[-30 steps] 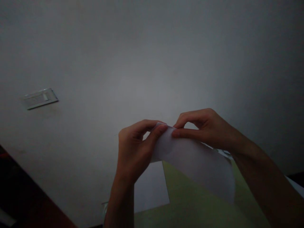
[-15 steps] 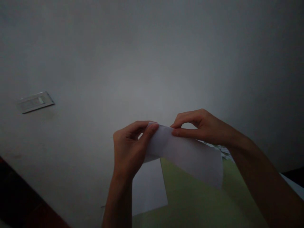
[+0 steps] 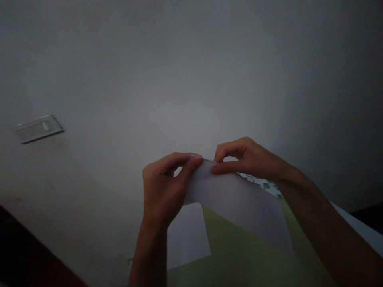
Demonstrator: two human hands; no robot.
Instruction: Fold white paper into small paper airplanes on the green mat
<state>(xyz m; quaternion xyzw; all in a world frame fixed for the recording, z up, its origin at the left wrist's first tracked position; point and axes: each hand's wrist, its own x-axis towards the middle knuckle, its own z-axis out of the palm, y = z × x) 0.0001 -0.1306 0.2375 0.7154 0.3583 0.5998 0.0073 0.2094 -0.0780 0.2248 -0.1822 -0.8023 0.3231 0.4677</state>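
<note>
A strip of white paper [image 3: 239, 203] hangs between my two hands above a yellow-green surface. My left hand [image 3: 167, 185] pinches its upper left corner, thumb in front and fingers behind. A short way to the right, my right hand [image 3: 247, 159] grips the same top edge between thumb and forefinger. From there the strip slants down to the right, its far end loose. Below it, partly covered by my left wrist, a white sheet of paper [image 3: 191, 235] lies flat on the yellow-green surface [image 3: 233, 255].
Small white paper scraps [image 3: 263, 183] lie in a pile behind my right wrist. A pale wall [image 3: 179, 79] rises behind everything, with a switch plate [image 3: 40, 128] on its left. Something white [image 3: 356, 223] shows beyond my right forearm. The lower left corner is dark.
My right hand has shifted left along the view, while the left hand moved left and then slightly back. The strip's loose end swung up and dropped again. More scraps now show.
</note>
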